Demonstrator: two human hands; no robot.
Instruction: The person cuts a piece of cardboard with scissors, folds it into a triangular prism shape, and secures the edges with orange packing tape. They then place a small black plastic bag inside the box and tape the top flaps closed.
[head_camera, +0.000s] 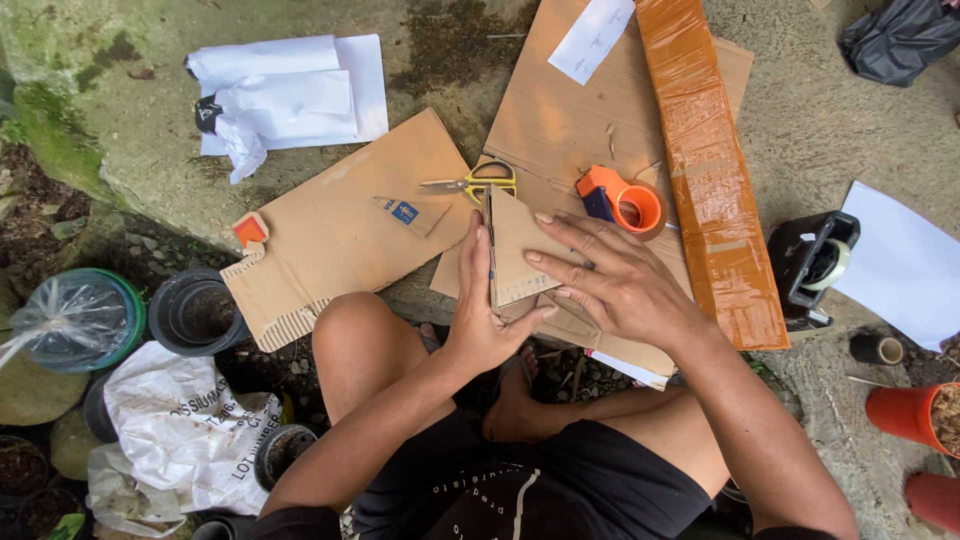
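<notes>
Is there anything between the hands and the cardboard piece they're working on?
Nothing visible. The left hand grips the folded cardboard piece along its upright edge, and the right hand lies flat on it. Scissors lie beyond.

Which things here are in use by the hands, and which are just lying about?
In use: left hand and right hand on the folded cardboard piece.

Lying about: scissors, orange tape dispenser, black tape dispenser, white paper, plant pots.
</notes>
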